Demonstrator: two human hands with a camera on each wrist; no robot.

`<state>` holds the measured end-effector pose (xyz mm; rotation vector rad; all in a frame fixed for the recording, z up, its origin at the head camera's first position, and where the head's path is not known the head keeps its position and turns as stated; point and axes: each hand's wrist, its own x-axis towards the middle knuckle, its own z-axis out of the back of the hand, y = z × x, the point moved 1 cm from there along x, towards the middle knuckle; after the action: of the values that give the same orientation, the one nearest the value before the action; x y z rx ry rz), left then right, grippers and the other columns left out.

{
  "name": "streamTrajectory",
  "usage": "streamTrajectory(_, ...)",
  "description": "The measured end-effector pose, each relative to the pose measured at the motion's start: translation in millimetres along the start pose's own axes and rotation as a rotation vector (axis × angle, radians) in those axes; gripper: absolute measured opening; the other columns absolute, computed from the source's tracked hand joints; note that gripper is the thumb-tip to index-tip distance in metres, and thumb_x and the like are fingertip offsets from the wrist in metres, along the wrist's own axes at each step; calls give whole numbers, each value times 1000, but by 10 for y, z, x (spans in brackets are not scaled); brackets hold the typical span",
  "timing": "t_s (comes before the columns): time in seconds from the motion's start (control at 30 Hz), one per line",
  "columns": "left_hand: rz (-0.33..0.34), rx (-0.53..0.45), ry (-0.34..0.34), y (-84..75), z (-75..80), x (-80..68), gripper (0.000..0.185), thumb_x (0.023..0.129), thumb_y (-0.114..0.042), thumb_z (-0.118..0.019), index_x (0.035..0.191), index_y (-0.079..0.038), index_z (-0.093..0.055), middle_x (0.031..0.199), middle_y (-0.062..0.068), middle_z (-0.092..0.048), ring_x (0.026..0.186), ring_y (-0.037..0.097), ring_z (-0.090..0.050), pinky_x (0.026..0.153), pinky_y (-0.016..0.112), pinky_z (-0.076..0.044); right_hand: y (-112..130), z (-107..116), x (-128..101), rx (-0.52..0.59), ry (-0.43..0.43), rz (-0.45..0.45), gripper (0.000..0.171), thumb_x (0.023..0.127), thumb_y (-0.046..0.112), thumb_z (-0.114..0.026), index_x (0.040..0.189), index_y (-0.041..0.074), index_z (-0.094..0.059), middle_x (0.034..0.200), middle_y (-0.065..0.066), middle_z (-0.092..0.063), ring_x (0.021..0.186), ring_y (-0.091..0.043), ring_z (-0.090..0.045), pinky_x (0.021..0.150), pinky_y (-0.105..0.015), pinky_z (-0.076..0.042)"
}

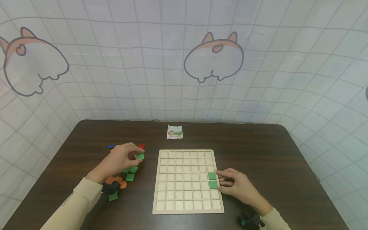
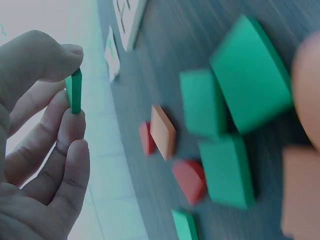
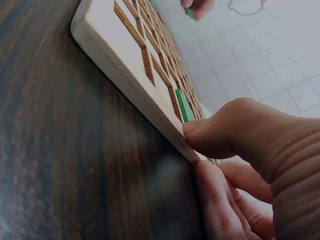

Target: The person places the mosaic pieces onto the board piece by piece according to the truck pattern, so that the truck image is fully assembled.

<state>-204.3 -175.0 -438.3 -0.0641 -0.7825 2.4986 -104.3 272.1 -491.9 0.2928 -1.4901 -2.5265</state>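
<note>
Here, one green tile sits between the thumb and fingertips of the left hand, near a loose pile of blocks left of the single board. Two green squares fill neighbouring cells in its rightmost column. The left fingers pinch the tile; the right hand's thumb and forefinger stand apart, touching the board's edge.

Grid board on table — loose pieces left, card behind.
</note>
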Motion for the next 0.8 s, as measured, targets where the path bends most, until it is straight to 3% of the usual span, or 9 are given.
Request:
streamTrajectory(0.23,-32,-32,34,-213,-164,161,31,91,-19,-79,121,-12,-75,115,-2,-73,99,19,-69,83,35,-58,3,-3,-7,-26,-10,10,57,86,17,-83,138,3,-65,120,-11,-65,100,0,-67,89,-16,-58)
streamTrajectory(0.43,-93,-9,73,-386,-309,289,31,90,-19,-79,120,-10,-75,113,-1,-72,98,14,-68,85,32,-59,2,-14,12,-55,-10,15,56,86,17,-83,138,4,-65,119,-9,-66,99,0,-66,90,-17,-58)
streamTrajectory(0.8,-174,-60,167,-687,-598,513,32,91,-21,-78,120,-11,-76,111,-3,-72,101,15,-68,88,33,-58,-10,-2,9,-41,-8,-10,56,87,15,-83,138,4,-65,118,-10,-65,99,-1,-65,91,-19,-59)
